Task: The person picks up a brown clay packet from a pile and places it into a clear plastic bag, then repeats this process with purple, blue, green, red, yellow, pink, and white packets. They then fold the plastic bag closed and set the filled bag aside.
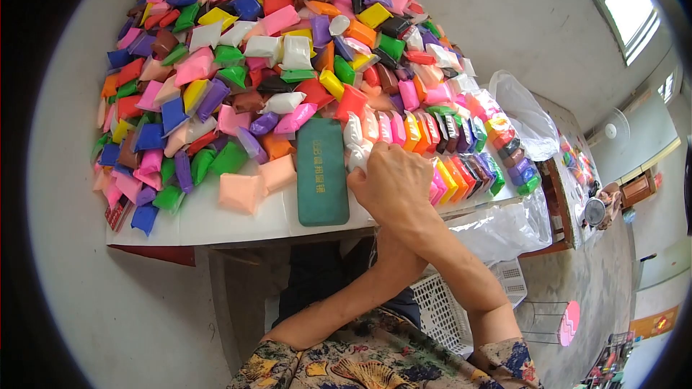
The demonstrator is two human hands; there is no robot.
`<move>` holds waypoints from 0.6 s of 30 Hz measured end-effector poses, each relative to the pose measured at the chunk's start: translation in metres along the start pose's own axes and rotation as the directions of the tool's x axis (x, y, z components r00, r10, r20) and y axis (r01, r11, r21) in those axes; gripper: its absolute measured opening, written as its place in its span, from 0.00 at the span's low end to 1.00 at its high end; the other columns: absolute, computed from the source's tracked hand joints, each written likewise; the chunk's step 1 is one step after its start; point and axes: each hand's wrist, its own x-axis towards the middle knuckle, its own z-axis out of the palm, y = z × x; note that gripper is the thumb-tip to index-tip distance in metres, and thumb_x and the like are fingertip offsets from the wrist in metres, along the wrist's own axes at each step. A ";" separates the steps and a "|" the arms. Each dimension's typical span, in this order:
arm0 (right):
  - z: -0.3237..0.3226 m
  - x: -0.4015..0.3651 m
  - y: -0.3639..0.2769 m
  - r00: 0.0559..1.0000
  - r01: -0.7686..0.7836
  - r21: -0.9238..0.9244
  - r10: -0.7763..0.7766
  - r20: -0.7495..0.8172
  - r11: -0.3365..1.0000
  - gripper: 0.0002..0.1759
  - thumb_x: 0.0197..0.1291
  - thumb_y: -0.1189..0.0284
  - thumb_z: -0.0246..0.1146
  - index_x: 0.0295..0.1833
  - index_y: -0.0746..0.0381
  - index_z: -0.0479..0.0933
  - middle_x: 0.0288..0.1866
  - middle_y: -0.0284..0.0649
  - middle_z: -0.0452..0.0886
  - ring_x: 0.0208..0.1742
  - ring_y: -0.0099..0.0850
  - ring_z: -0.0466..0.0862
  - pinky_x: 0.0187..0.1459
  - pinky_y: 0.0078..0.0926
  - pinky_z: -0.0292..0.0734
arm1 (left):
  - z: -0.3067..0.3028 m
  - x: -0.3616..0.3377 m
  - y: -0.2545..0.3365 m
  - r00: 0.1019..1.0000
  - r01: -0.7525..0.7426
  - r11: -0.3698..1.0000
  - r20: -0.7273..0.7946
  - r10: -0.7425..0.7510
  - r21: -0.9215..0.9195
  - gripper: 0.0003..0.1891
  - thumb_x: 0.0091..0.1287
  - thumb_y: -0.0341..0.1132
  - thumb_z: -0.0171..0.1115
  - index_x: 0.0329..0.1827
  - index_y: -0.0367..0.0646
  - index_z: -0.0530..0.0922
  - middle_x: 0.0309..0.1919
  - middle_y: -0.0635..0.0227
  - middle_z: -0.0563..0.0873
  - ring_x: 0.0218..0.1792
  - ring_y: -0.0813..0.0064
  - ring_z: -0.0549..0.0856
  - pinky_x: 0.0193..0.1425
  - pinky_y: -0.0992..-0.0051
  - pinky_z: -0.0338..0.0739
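My right hand (395, 179) is closed, its fingers curled over a white packet (356, 158) at the left end of the neat rows. My forearms cross, the right one on top. My left hand is hidden beneath my right hand and wrist; only its forearm (346, 292) shows clearly. Just left of my right hand lies a green case (322, 173) with gold lettering. Rows of small packets, among them orange (411, 132), pink (398, 130) and yellow ones (447, 181), stretch to the right.
A large heap of coloured packets (245, 50) covers the table's back and left. Clear plastic bags (522, 112) lie at the right. Below the table edge (252, 234) stands a white basket (441, 310). A pink-topped stool (569, 323) is on the floor at the right.
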 end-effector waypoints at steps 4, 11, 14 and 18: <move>0.001 0.000 0.001 0.999 0.008 0.001 -0.008 0.032 1.000 0.20 0.51 0.60 0.66 0.35 0.68 0.82 0.31 0.50 0.87 0.32 0.45 0.89 0.35 0.44 0.81 | 0.002 -0.001 0.000 0.999 -0.008 0.999 -0.049 0.006 -0.037 0.29 0.65 0.40 0.67 0.69 0.42 0.72 0.62 0.56 0.81 0.64 0.55 0.80 0.63 0.55 0.74; 0.002 -0.002 0.002 1.000 -0.014 0.029 0.014 -0.005 0.999 0.23 0.50 0.58 0.69 0.38 0.69 0.81 0.34 0.51 0.86 0.35 0.46 0.89 0.37 0.44 0.82 | 0.000 -0.001 -0.003 0.999 0.039 0.997 0.012 -0.038 -0.062 0.30 0.66 0.38 0.67 0.70 0.40 0.71 0.61 0.53 0.80 0.64 0.54 0.79 0.65 0.56 0.73; -0.010 -0.007 -0.001 0.993 0.005 0.068 0.003 -0.118 0.998 0.19 0.51 0.62 0.69 0.38 0.69 0.80 0.34 0.53 0.85 0.35 0.46 0.89 0.36 0.42 0.84 | -0.003 -0.001 0.001 0.994 0.089 0.990 0.067 -0.081 -0.112 0.29 0.67 0.37 0.66 0.70 0.38 0.70 0.61 0.52 0.79 0.65 0.55 0.78 0.66 0.58 0.72; -0.028 -0.020 0.004 0.956 0.023 0.225 0.044 -0.289 0.974 0.20 0.51 0.62 0.72 0.41 0.67 0.80 0.38 0.49 0.86 0.36 0.43 0.88 0.38 0.40 0.83 | 0.009 0.002 -0.006 0.972 0.235 0.858 0.096 -0.215 -0.457 0.28 0.68 0.35 0.63 0.70 0.36 0.70 0.62 0.49 0.80 0.64 0.50 0.80 0.66 0.56 0.74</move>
